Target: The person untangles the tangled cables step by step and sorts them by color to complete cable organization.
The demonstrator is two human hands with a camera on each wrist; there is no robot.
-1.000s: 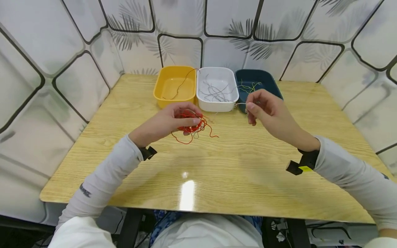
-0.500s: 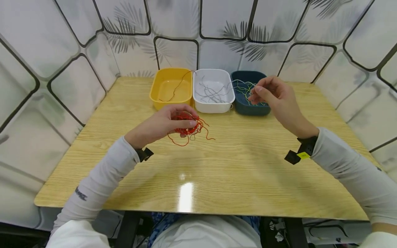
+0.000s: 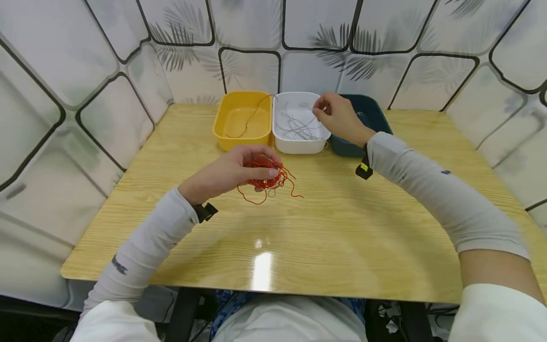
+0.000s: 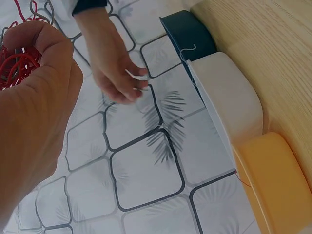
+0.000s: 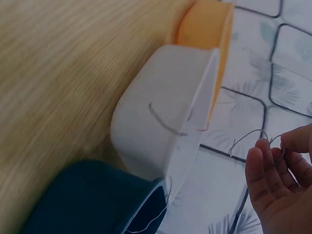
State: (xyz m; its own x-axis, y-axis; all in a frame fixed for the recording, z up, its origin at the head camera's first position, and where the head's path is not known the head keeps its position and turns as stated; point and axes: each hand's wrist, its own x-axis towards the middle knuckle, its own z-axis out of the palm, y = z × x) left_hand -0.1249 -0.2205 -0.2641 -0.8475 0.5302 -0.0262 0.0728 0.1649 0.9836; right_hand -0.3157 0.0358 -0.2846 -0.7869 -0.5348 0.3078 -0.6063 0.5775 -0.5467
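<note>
My left hand (image 3: pixel 231 175) holds a loose tangle of red string (image 3: pixel 278 179) over the middle of the table; loose ends and a grey loop (image 3: pixel 271 193) hang below it. Farther back, my right hand (image 3: pixel 339 118) is above the right side of the white tray (image 3: pixel 297 148). In the right wrist view, a thin grey string (image 5: pixel 247 133) is pinched between its thumb and fingers, one end curving out. Several grey strings (image 3: pixel 295 124) lie in the white tray, and one hangs over its edge.
To the left stands a yellow tray (image 3: pixel 239 142) with one brown-orange string (image 3: pixel 252 116) inside. A dark teal tray (image 3: pixel 376 111) stands on the right, partly hidden by my right hand and wrist. The patterned wall (image 3: pixel 252 71) rises behind the trays.
My right hand has moved left from over the teal tray to above the white tray. The yellow-green strings seen at the teal tray are now mostly hidden. My left hand still holds the red tangle.
</note>
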